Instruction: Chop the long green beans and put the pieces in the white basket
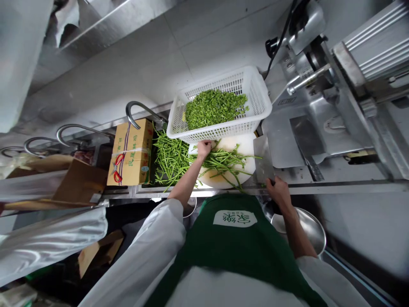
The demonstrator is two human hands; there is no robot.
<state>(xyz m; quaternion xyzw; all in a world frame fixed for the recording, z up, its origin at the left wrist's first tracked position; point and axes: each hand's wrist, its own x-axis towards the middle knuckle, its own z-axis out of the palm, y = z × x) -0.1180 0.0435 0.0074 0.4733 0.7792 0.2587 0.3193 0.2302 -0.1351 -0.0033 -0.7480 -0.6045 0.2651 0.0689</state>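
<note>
My left hand (204, 149) is closed at the upper left end of a loose bunch of long green stems (225, 161), its fingers curled in on them. These stems lie across a round white cutting board (246, 145), some sticking out past its right edge. In my right hand (278, 192) is the handle of a cleaver (263, 157). The wide blade lies flat or nearly so on the steel counter, just right of the board. Behind the board stands a white plastic basket (220, 128) holding chopped green stems (214, 108).
More long green stems (171, 157) fill a sink left of the board. A cardboard box (132, 149) with red scissors (118, 168) sits beyond them, beneath a curved faucet (134, 106). At right stands a metal slicing machine (316, 115). A metal bowl (315, 230) is below the counter.
</note>
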